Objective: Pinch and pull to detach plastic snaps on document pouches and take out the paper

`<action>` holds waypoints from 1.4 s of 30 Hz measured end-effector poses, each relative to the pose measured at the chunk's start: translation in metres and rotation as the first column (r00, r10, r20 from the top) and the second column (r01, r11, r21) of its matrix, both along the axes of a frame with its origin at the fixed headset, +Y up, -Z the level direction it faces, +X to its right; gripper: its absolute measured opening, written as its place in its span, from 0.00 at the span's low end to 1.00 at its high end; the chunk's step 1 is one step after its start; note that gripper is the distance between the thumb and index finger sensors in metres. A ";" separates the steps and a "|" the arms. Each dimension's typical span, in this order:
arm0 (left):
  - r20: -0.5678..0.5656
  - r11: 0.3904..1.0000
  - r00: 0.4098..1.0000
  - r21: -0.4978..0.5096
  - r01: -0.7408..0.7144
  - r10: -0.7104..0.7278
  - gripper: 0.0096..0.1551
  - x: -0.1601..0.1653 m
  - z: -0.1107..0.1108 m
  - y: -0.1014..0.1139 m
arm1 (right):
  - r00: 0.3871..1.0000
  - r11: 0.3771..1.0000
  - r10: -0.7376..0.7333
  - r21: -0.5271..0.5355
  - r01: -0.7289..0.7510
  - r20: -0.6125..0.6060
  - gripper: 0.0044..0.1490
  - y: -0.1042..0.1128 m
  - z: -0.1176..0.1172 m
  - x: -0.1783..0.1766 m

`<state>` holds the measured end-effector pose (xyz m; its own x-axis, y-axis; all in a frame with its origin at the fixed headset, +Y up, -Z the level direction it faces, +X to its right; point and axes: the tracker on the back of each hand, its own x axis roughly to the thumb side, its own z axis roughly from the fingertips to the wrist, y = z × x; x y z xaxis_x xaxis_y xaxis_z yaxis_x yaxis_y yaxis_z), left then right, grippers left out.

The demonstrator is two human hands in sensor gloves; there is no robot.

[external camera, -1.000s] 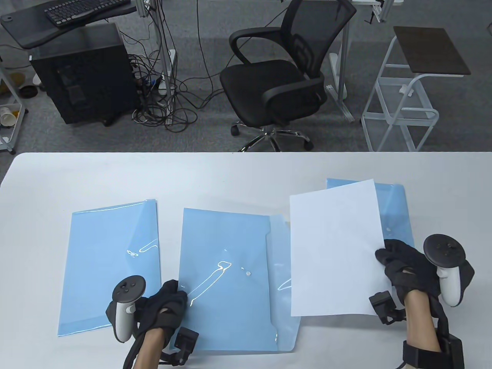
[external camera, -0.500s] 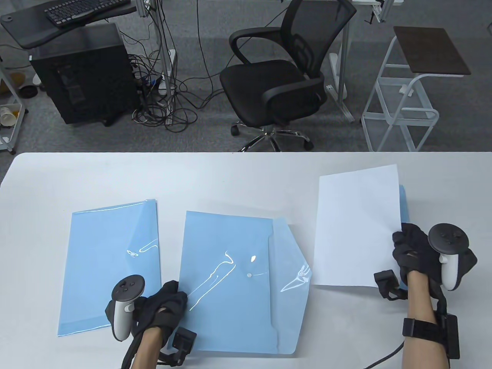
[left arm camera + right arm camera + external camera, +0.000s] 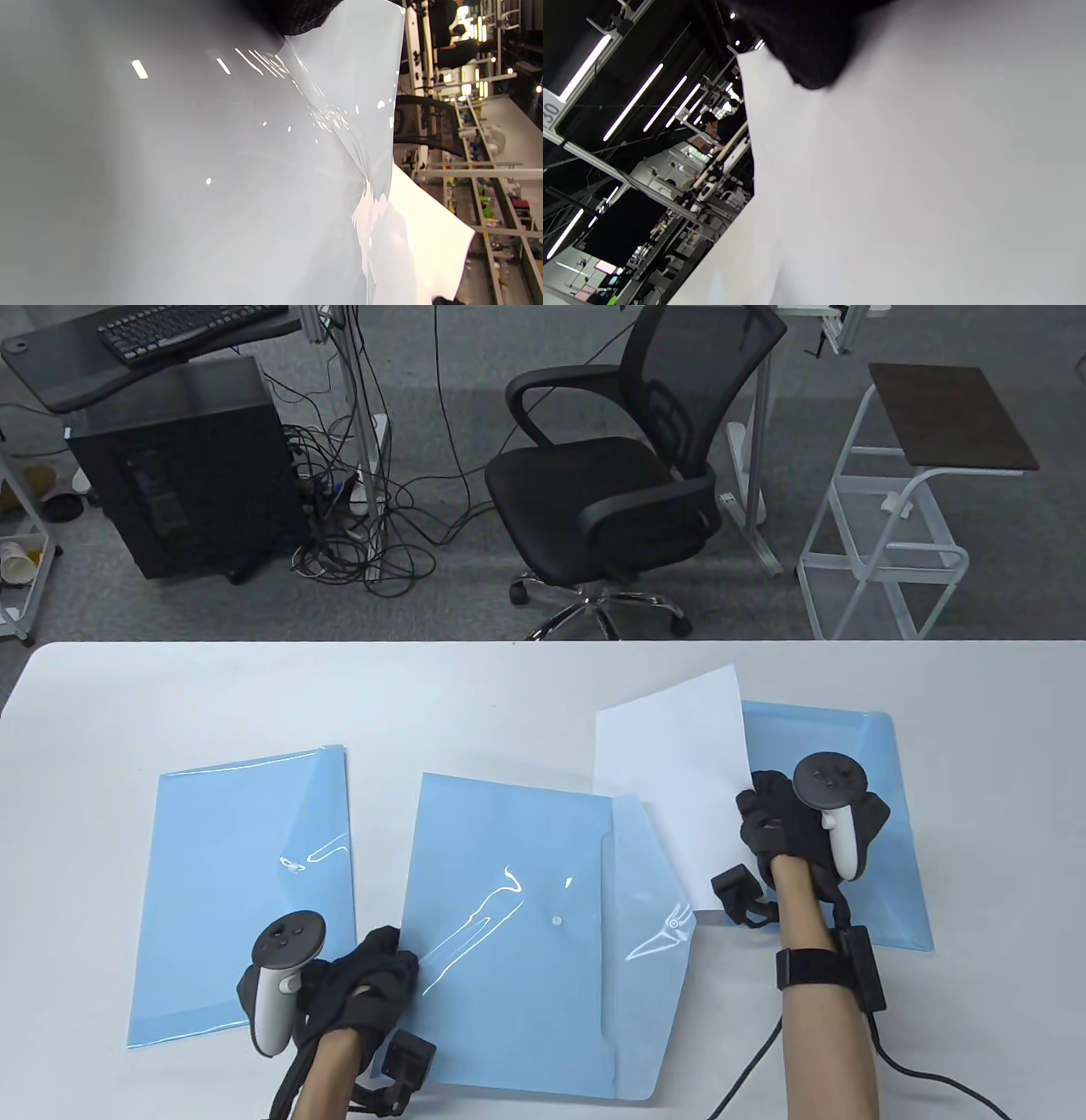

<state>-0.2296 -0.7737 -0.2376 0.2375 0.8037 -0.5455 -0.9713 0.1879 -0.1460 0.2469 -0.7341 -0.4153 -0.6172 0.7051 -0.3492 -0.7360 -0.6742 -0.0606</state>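
Observation:
Three blue document pouches lie on the white table (image 3: 509, 687). The middle pouch (image 3: 509, 933) has its flap (image 3: 649, 899) folded open to the right, with its snap (image 3: 556, 919) bare. My left hand (image 3: 373, 976) grips that pouch's left edge; in the left wrist view its fingertips (image 3: 301, 17) touch the glossy middle pouch (image 3: 212, 169). My right hand (image 3: 768, 819) pinches the right edge of a white paper sheet (image 3: 670, 780). The sheet is tilted, overlapping the open flap and the right pouch (image 3: 865, 814). It fills the right wrist view as the paper (image 3: 925, 190).
The left pouch (image 3: 246, 891) lies shut beside my left hand. Beyond the table's far edge stand a black office chair (image 3: 611, 475), a white trolley (image 3: 891, 543) and a computer tower (image 3: 178, 466) with cables on the floor.
My right hand swung the paper out to the right, then brought it back left towards the middle pouch's flap. The right pouch is now uncovered. My left hand stayed put.

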 end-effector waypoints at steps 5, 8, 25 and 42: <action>-0.007 1.000 1.000 -0.002 0.018 -0.018 0.25 0.000 0.000 0.000 | 0.999 0.999 0.040 -0.027 -0.041 -0.032 0.28 -0.009 -0.020 -0.024; -0.009 0.999 0.999 -0.001 0.034 -0.034 0.25 -0.001 -0.001 -0.001 | 0.996 0.996 0.074 -0.049 -0.076 -0.046 0.29 -0.016 -0.030 -0.037; -0.024 1.000 0.999 -0.005 0.029 -0.029 0.25 -0.007 -0.004 -0.002 | 0.958 0.950 0.285 -0.124 -0.286 -0.025 0.37 -0.037 -0.042 -0.054; -0.027 1.000 0.999 0.017 -0.022 0.022 0.25 -0.008 -0.004 -0.002 | 0.958 0.956 0.288 0.068 -0.287 -0.007 0.37 0.027 0.010 -0.031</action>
<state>-0.2376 -0.7758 -0.2421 0.2046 0.8177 -0.5380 -0.9788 0.1686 -0.1161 0.2157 -0.7069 -0.4057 -0.8025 0.5181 -0.2959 -0.5130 -0.8524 -0.1012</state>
